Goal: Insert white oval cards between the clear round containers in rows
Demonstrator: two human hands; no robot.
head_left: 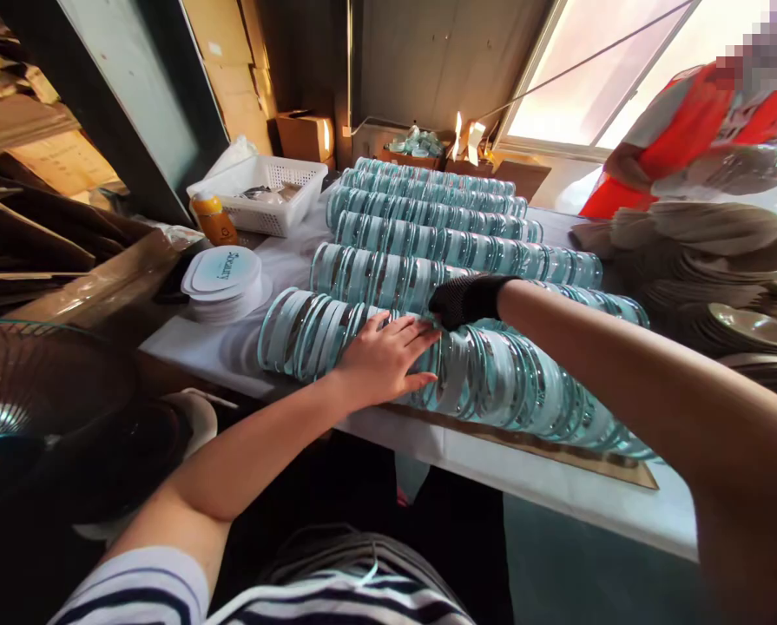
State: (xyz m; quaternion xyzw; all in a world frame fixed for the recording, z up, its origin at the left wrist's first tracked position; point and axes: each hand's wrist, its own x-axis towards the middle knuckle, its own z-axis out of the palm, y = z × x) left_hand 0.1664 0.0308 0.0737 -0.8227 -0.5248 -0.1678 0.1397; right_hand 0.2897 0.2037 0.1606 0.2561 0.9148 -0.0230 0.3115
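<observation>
Bare and with its fingers spread, my left hand (388,356) lies on the front row of glass containers (524,382). The containers rest on their sides, nested or packed together in a long row with whitish bands between rims. My right hand (470,299), in a black glove, reaches down at the same row just beyond my left fingertips. Its fingers are mostly hidden behind the glass, so its grip does not show. A second row of glass containers (375,273) lies directly behind, with several more rows parallel to it.
Stacked white lids (225,282) stand at the table's left, near an orange can (214,219) and a white plastic basket (303,187). Stacked plates (720,269) are at the right, before a person in an orange vest (661,130). A fan (29,382) stands lower left.
</observation>
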